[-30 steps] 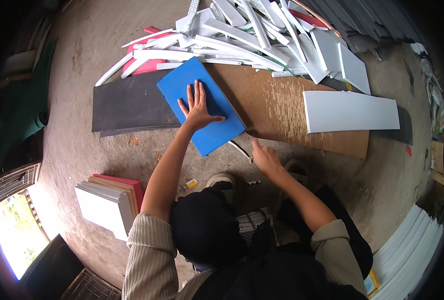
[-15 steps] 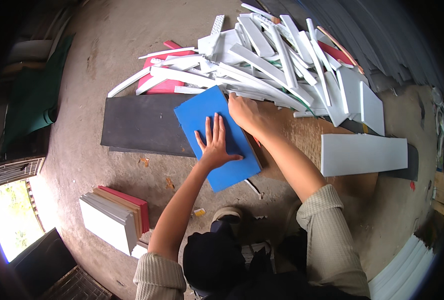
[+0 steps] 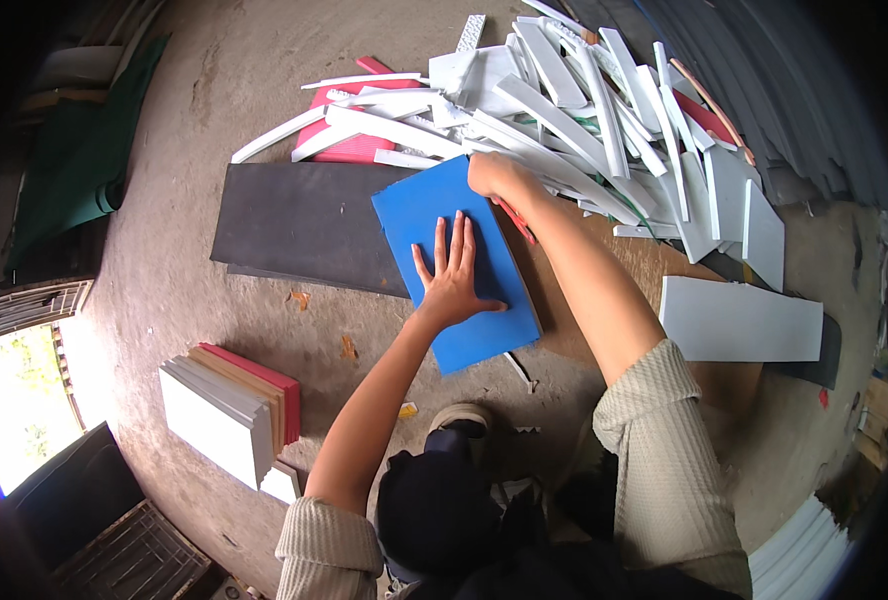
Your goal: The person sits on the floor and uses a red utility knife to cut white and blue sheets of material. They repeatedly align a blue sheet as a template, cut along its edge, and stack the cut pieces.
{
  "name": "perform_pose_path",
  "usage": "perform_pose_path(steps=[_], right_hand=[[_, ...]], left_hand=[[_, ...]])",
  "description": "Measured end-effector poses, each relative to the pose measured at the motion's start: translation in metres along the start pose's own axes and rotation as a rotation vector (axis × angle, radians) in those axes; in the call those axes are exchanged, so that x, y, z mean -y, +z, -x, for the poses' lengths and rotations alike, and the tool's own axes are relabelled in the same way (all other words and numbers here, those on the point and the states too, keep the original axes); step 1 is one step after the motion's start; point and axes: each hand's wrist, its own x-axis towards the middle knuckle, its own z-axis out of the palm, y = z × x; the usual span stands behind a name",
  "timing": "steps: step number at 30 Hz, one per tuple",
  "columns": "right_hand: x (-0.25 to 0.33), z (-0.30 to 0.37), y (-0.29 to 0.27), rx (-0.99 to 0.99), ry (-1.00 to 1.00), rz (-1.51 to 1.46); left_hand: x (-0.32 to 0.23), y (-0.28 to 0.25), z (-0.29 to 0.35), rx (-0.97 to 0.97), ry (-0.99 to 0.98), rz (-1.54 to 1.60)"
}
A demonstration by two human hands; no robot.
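A blue rectangular sheet (image 3: 442, 345) lies tilted over a black sheet (image 3: 304, 215) and a brown board (image 3: 604, 270). My left hand (image 3: 454, 285) is spread flat on the blue sheet, its fingers apart. At the sheet's far right corner my right hand (image 3: 499, 176) is closed in a fist against the edge. What that fist holds is hidden. A slim red tool-like piece (image 3: 517, 222) shows just below it, beside the forearm; I cannot tell whether the hand grips it.
Long white offcuts (image 3: 554, 130) are heaped beyond the sheet, over a pink piece (image 3: 344, 140). A white panel (image 3: 742, 320) lies at the right. On the concrete floor at the left stands a stack of white, brown and red panels (image 3: 219, 420).
My right hand has slid away from me along the blue sheet's right edge to its far corner. More of the red piece shows now. My left hand stays flat on the sheet.
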Motion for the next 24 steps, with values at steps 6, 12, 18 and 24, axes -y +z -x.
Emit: perform_pose_path(steps=[6, 12, 18, 24], right_hand=[[-0.016, 0.066, 0.013, 0.308, 0.072, 0.015], [-0.051, 0.169, 0.069, 0.129, 0.118, -0.081], [-0.079, 0.241, 0.126, -0.080, 0.003, -0.098], [-0.088, 0.255, 0.163, -0.169, 0.083, -0.030]], left_hand=[[0.003, 0.002, 0.000, -0.001, -0.012, 0.007], [0.006, 0.008, -0.002, -0.045, -0.002, -0.038], [0.006, 0.010, -0.003, -0.036, 0.010, -0.037], [0.005, 0.012, -0.006, -0.050, 0.023, -0.053]])
